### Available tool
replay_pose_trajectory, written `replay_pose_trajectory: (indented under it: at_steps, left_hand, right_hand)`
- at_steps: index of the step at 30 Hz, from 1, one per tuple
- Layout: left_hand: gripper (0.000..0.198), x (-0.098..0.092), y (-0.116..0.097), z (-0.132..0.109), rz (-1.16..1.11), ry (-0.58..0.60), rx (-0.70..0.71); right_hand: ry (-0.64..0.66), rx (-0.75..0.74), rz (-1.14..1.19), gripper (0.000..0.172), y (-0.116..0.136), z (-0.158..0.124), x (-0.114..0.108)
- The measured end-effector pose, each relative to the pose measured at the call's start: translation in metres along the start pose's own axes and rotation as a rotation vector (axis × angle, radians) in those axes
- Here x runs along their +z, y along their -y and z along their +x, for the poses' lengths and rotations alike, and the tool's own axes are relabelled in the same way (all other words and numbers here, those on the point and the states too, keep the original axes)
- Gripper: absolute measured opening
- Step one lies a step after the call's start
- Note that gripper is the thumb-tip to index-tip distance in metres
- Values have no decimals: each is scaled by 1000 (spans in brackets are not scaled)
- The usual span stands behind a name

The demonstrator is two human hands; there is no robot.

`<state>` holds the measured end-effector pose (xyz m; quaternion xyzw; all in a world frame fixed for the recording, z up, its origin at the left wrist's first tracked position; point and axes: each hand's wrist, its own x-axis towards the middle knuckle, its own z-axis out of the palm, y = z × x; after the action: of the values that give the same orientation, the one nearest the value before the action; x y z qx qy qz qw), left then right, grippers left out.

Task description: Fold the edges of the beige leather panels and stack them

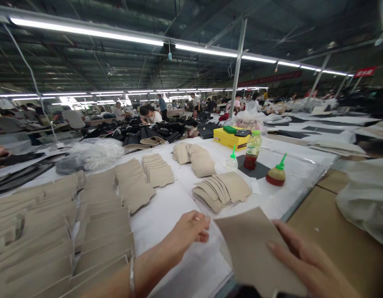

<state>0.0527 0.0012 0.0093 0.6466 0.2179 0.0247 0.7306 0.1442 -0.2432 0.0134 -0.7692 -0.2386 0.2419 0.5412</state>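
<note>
My right hand grips a flat beige panel, thumb on its face and fingers behind its right edge. Just left of that panel is my left hand, its fingers curled in; whatever they may hold is hidden or too small to name. A small pale spot shows at the fingers. Beyond both hands, a fanned stack of beige pieces lies on the white tabletop. More overlapping rows of beige pieces cover the left side.
A squeeze bottle with a green nozzle, a bottle of reddish liquid, a smaller green-tipped bottle and a yellow box stand at the back. Crumpled plastic lies left. Brown cardboard is beyond the table's right edge.
</note>
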Motion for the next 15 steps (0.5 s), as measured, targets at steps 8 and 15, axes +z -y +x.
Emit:
replay_pose_trajectory:
  at_steps: [8, 15]
  left_hand:
    - [13, 2, -18, 94, -172, -248, -158]
    - [19, 6, -22, 123, -188, -292, -169]
  right_hand:
    - [-504, -76, -1041, 24, 62, 139, -29]
    - [-258, -99, -922, 33, 14, 199, -29]
